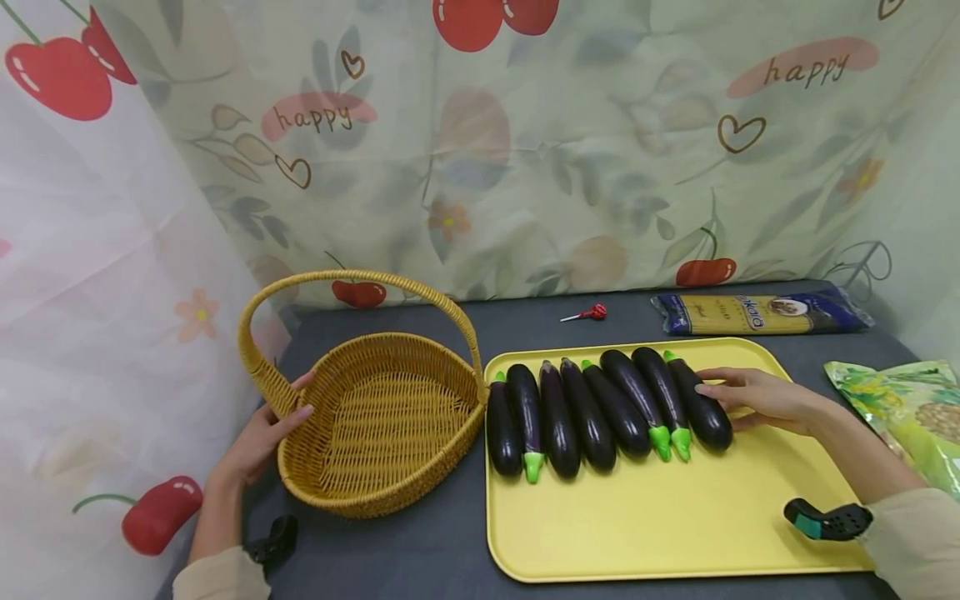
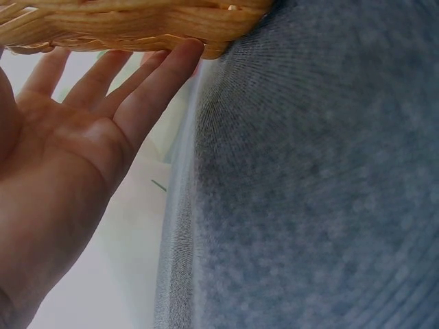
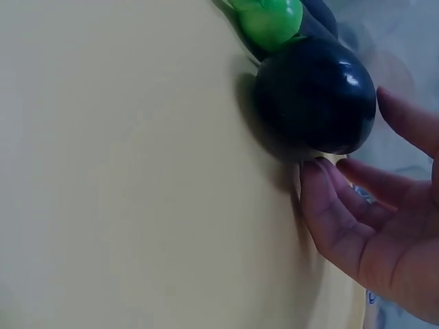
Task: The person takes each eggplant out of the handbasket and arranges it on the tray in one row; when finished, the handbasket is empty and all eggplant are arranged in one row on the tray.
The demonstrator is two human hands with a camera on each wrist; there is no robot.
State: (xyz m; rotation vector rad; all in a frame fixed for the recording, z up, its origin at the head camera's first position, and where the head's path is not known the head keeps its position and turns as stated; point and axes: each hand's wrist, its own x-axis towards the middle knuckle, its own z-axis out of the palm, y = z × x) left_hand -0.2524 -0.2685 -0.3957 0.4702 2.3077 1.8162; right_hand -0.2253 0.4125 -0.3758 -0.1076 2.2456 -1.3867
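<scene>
At the left, a woven wicker basket (image 1: 382, 433) with a tall arched handle stands on the dark tabletop. My left hand (image 1: 258, 442) holds its left side by the handle's base, thumb over the rim. In the left wrist view, the fingers (image 2: 147, 96) extend against the outside of the weave. A row of several dark eggplants (image 1: 570, 417), some with bright green caps, lies on a yellow tray (image 1: 637, 533). At the row's right end, my right hand (image 1: 772, 398) grips the last eggplant (image 1: 701, 404), thumb on one side and fingers on the other.
Behind the tray lie a red lollipop (image 1: 596, 312) and a blue-and-yellow spaghetti pack (image 1: 765, 313). A green printed bag (image 1: 911, 408) sits right of the tray. Patterned curtain cloth (image 1: 525, 167) stands along the back and left of the table.
</scene>
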